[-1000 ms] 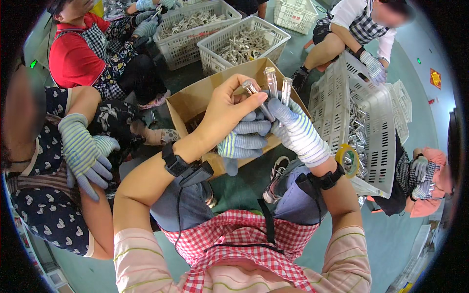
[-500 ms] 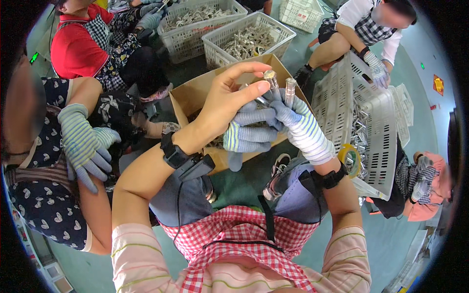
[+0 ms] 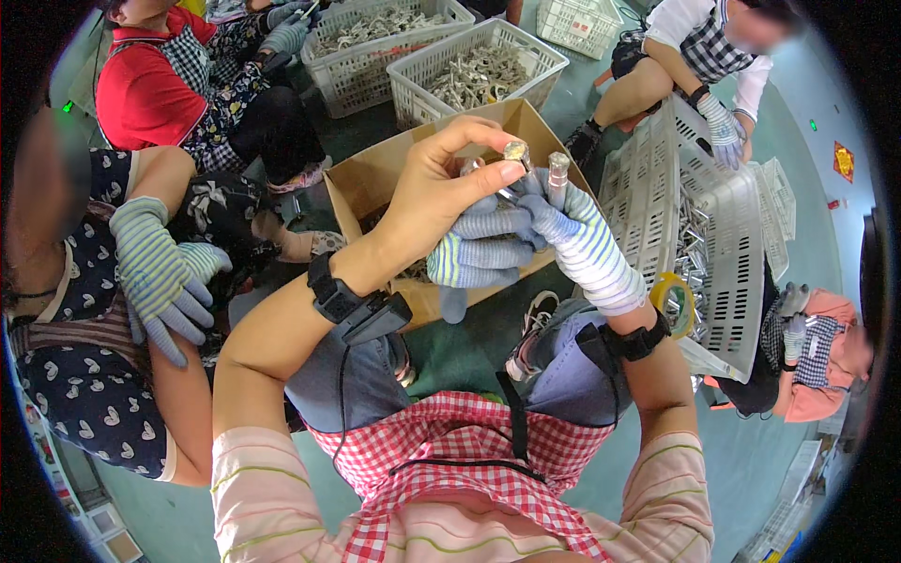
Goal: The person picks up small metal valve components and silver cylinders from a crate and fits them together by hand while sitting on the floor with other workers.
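My left hand (image 3: 436,192) is bare. Its thumb and forefinger close on the top end of a shiny metal tube (image 3: 514,153). My right hand (image 3: 587,239) wears a grey glove with a white striped cuff and is closed round the lower part of the metal tubes. Another tube (image 3: 557,172) stands upright out of its fingers, and part of a further one shows beside my left thumb. A second grey glove (image 3: 483,253), striped at its cuff, hangs bunched against my right fingers; it looks empty. Both hands are above an open cardboard box (image 3: 361,192).
Two white crates (image 3: 404,108) of metal parts stand beyond the box. A tilted crate (image 3: 737,272) at right holds shiny metal pieces, with a yellow tape roll (image 3: 672,305) on its near edge. Co-workers sit close at left (image 3: 94,366), far left (image 3: 155,94) and far right (image 3: 699,56).
My left thumb and forefinger have shifted slightly down at the tube's top. The grip of my right hand looks the same. The person at far right has straightened and moved the hands.
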`<act>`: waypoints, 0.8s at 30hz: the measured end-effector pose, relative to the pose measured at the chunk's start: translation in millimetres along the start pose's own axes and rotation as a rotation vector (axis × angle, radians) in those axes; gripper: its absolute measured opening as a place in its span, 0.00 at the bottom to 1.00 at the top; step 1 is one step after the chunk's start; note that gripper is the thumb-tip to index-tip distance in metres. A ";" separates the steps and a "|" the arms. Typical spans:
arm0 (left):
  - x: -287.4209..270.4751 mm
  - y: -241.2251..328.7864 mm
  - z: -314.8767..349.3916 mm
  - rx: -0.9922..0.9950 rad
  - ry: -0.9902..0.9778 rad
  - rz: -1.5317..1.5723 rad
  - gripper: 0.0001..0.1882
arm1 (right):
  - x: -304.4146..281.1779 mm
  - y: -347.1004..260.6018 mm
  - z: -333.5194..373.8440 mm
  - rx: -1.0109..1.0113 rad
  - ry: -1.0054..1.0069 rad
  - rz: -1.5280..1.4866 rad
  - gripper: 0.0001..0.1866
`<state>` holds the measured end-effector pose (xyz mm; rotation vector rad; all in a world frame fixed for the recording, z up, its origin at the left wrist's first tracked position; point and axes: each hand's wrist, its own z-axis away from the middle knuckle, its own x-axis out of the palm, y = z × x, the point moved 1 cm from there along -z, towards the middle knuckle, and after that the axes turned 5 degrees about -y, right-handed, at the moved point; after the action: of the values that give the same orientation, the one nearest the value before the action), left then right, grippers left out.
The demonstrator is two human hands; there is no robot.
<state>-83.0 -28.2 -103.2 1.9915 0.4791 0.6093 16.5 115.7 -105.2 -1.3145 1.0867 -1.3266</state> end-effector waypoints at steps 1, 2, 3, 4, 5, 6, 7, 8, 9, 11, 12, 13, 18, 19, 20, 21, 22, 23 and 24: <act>-0.5 -0.9 0.1 0.007 0.006 -0.031 0.13 | 0.5 0.4 -0.1 0.002 0.011 0.002 0.16; -0.7 -1.1 0.2 0.008 0.005 -0.030 0.13 | 0.7 0.8 -0.2 0.004 0.021 0.003 0.16; -0.4 -0.9 0.2 0.002 -0.005 -0.008 0.13 | 0.1 1.6 -0.2 0.004 0.023 0.004 0.16; 0.0 -0.5 0.1 -0.002 -0.015 0.014 0.12 | -0.8 2.6 -0.5 0.005 0.036 0.033 0.16; 0.8 0.5 0.0 -0.002 -0.016 0.015 0.12 | -1.3 3.0 -0.7 0.006 0.050 0.062 0.16; 1.4 2.2 0.0 -0.011 -0.011 0.013 0.12 | -0.9 2.8 -0.9 0.006 0.048 0.063 0.16; 1.4 3.1 0.1 -0.021 -0.006 0.011 0.13 | 0.0 2.3 -0.8 0.006 0.029 0.057 0.17; 0.6 2.8 0.2 -0.020 -0.005 0.010 0.13 | 1.1 1.7 -0.6 0.005 0.009 0.051 0.18; -0.3 1.6 -0.3 -0.062 -0.003 0.056 0.13 | 3.5 0.3 -0.3 0.004 0.009 0.053 0.18; -1.3 1.6 -1.1 -0.103 -0.001 0.102 0.14 | 8.9 -1.8 -0.3 0.037 0.038 -0.118 0.21; -1.6 2.9 -0.9 -0.130 -0.022 0.146 0.15 | 8.2 -0.7 -1.4 0.037 0.036 -0.119 0.21; -1.8 3.4 -0.7 -0.158 -0.043 0.189 0.16 | 6.7 1.4 -2.8 0.049 0.019 -0.196 0.21; -0.7 5.0 -3.1 -0.088 -0.069 0.035 0.17 | 9.4 -2.3 -2.0 0.003 0.087 -0.125 0.22; 0.4 6.8 -3.6 -0.052 -0.066 -0.033 0.17 | 7.7 -2.5 -1.5 -0.010 0.087 -0.103 0.21; 1.2 7.3 -3.1 -0.052 -0.064 -0.033 0.17 | 6.8 -2.7 -1.2 -0.023 0.087 -0.080 0.21; 2.1 7.4 -1.8 -0.079 -0.082 -0.072 0.20 | 8.3 -4.6 -1.0 -0.022 0.086 -0.080 0.21; 3.1 7.6 -0.6 -0.105 -0.100 -0.110 0.23 | 10.7 -8.2 -0.5 -0.004 0.100 -0.048 0.20; 4.6 8.5 0.5 -0.106 -0.099 -0.110 0.23 | 11.9 -9.7 -0.3 0.014 0.114 -0.017 0.19; 7.2 10.6 1.0 -0.051 -0.097 -0.099 0.23 | 11.1 -8.3 -0.4 0.014 0.114 -0.016 0.19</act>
<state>-75.7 -29.7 -92.6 1.9274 0.4947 0.4576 16.0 106.1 -95.2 -1.2521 1.1448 -1.4333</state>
